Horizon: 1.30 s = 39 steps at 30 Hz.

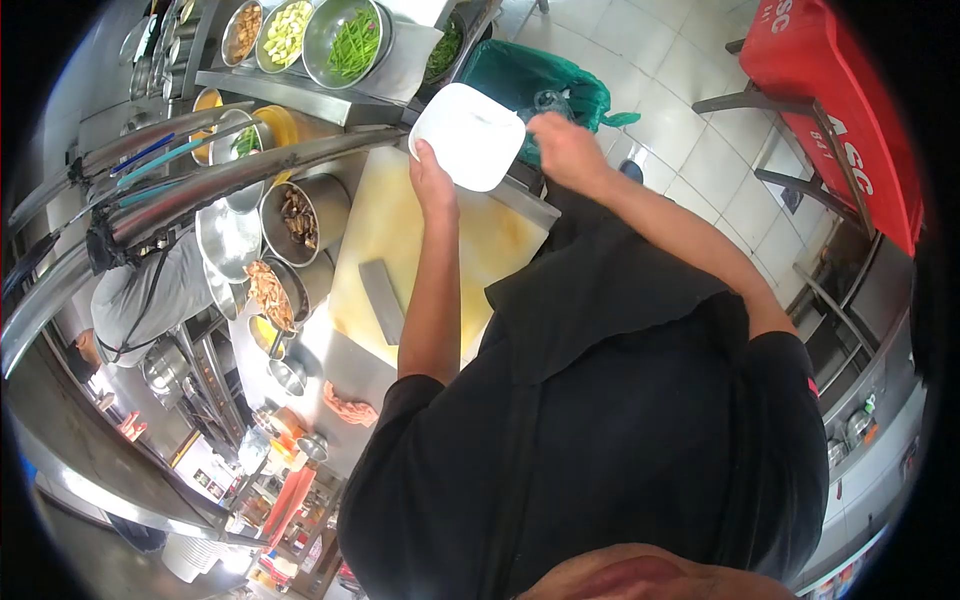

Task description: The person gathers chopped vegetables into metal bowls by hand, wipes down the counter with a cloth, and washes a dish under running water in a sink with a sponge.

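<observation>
My left hand [432,180] grips the near left edge of a white square plastic container [466,140], tilted so its pale inside or face shows. Just right of the container is my right hand [567,152], its fingers curled closed; what they hold, if anything, I cannot make out. Crumpled clear plastic [551,102] shows beyond that hand, over a bin lined with a green bag [500,68]. Whether the hand touches this plastic is unclear. Beneath my left arm lies a yellowish cutting board [375,225] with a grey flat bar [381,300] on it.
Bowls of cut green vegetables [352,45] and pale chopped pieces [284,32] stand on a steel shelf. Pots of dark pieces [300,218] and brown strips [268,295] line the board's left side. A metal rail [200,205] crosses there. A red chair [840,100] stands right.
</observation>
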### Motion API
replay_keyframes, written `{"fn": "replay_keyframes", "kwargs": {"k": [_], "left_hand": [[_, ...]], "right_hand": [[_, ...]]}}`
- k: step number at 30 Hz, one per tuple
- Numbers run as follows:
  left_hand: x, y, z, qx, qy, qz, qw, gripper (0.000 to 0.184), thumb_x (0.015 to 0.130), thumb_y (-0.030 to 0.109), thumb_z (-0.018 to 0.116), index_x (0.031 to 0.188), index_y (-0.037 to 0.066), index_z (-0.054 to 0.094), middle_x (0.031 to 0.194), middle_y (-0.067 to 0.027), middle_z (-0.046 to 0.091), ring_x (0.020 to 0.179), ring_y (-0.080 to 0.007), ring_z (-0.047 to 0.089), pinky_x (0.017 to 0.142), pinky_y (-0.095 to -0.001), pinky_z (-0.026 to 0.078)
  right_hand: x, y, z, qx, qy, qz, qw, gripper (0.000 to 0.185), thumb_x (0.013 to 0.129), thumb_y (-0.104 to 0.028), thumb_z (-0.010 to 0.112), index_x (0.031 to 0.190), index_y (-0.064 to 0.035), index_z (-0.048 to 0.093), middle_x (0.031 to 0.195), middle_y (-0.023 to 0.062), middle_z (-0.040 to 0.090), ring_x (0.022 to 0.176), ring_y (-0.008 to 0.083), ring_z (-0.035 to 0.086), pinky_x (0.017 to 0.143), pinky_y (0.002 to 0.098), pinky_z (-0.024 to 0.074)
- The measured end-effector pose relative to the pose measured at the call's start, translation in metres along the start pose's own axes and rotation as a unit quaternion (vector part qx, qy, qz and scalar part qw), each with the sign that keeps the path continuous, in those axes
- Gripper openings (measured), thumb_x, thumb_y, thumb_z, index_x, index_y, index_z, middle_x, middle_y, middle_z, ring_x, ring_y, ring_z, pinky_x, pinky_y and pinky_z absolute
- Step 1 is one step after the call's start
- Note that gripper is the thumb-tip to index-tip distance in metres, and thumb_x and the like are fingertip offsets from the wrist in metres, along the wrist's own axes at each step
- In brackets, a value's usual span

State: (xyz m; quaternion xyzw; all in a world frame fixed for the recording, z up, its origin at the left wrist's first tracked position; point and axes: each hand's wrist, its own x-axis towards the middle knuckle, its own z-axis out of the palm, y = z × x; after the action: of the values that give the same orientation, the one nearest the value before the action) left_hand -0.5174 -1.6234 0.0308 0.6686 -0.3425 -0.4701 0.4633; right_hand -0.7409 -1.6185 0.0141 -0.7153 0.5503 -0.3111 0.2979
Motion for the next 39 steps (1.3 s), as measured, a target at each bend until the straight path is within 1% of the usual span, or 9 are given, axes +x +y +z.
{"fn": "replay_keyframes", "kwargs": {"k": [6,10,17,20,24,27,32,36,39], "left_hand": [[-0.005,0.003,-0.001,0.0,0.026,0.013,1.0,0.05,0.101,0.034,0.034,0.13,-0.005,0.046,0.124,-0.0193,0.056,0.114,-0.0271,0.055,0.097,-0.0361,0.041],[-0.001,-0.003,0.006,-0.026,0.012,0.02,0.999,0.05,0.101,0.034,0.035,0.129,-0.005,0.046,0.123,-0.0193,0.056,0.113,-0.0275,0.055,0.096,-0.0365,0.042],[-0.003,-0.012,-0.008,0.013,0.004,0.025,1.0,0.052,0.102,0.034,0.034,0.133,-0.005,0.043,0.128,-0.0173,0.054,0.117,-0.0256,0.053,0.097,-0.0354,0.042],[-0.004,-0.011,-0.006,-0.004,0.032,0.024,0.999,0.05,0.101,0.034,0.036,0.129,-0.006,0.047,0.122,-0.02,0.057,0.112,-0.0279,0.055,0.096,-0.0361,0.043],[-0.005,-0.01,0.001,-0.029,0.015,0.027,0.999,0.05,0.101,0.034,0.036,0.129,-0.006,0.047,0.122,-0.0192,0.057,0.112,-0.0275,0.055,0.096,-0.0362,0.043],[-0.006,-0.008,0.004,-0.036,0.004,0.021,0.999,0.05,0.101,0.034,0.036,0.13,-0.005,0.046,0.123,-0.0187,0.056,0.113,-0.0271,0.055,0.096,-0.0362,0.042],[-0.007,-0.017,-0.009,-0.01,-0.002,0.017,1.0,0.053,0.102,0.035,0.034,0.135,-0.004,0.041,0.13,-0.0178,0.052,0.117,-0.0264,0.053,0.098,-0.0357,0.042],[-0.01,-0.013,-0.013,-0.011,0.014,0.022,1.0,0.052,0.102,0.035,0.034,0.134,-0.005,0.042,0.129,-0.0188,0.052,0.117,-0.0271,0.053,0.098,-0.0358,0.042],[-0.009,-0.01,-0.008,-0.005,0.014,0.029,0.999,0.052,0.101,0.035,0.034,0.133,-0.005,0.043,0.128,-0.0194,0.053,0.116,-0.0276,0.053,0.098,-0.036,0.041]], "right_hand": [[-0.013,0.005,-0.032,0.012,0.053,0.011,0.998,0.015,0.085,-0.005,0.051,0.099,-0.0074,0.058,0.092,0.0132,0.059,0.081,0.0359,0.061,0.068,0.0447,0.0507],[-0.02,-0.013,-0.014,0.021,-0.043,-0.024,0.999,0.013,0.085,-0.004,0.054,0.096,-0.0058,0.059,0.091,0.0127,0.059,0.082,0.0341,0.06,0.067,0.0418,0.0502],[-0.008,0.002,-0.023,-0.063,0.037,0.026,0.997,0.013,0.086,-0.004,0.053,0.097,-0.0071,0.06,0.09,0.0116,0.06,0.079,0.0346,0.061,0.066,0.0424,0.0507],[-0.01,-0.008,-0.031,-0.014,0.053,0.018,0.998,0.013,0.085,-0.004,0.055,0.097,-0.0066,0.061,0.092,0.0117,0.061,0.084,0.0342,0.061,0.069,0.0415,0.0508],[-0.013,-0.029,-0.011,0.066,-0.023,-0.025,0.997,0.013,0.084,-0.004,0.056,0.096,-0.0062,0.061,0.092,0.0128,0.061,0.089,0.0341,0.061,0.074,0.0415,0.0503],[-0.011,-0.033,0.0,0.047,-0.046,-0.047,0.997,0.013,0.085,-0.007,0.049,0.095,-0.0085,0.057,0.092,0.0135,0.06,0.082,0.0366,0.061,0.068,0.0466,0.0504],[-0.008,0.005,-0.015,-0.034,0.045,0.024,0.998,0.012,0.086,-0.006,0.049,0.095,-0.008,0.057,0.092,0.0137,0.06,0.083,0.037,0.061,0.069,0.047,0.0503],[-0.024,0.008,-0.029,0.016,0.061,0.028,0.998,0.011,0.087,-0.01,0.053,0.097,-0.0074,0.059,0.094,0.0131,0.061,0.085,0.0361,0.06,0.071,0.045,0.0498],[-0.031,-0.001,-0.028,0.001,0.001,0.056,0.998,0.012,0.087,-0.01,0.053,0.097,-0.0075,0.06,0.094,0.0133,0.061,0.086,0.0359,0.06,0.071,0.0449,0.0496]]}}
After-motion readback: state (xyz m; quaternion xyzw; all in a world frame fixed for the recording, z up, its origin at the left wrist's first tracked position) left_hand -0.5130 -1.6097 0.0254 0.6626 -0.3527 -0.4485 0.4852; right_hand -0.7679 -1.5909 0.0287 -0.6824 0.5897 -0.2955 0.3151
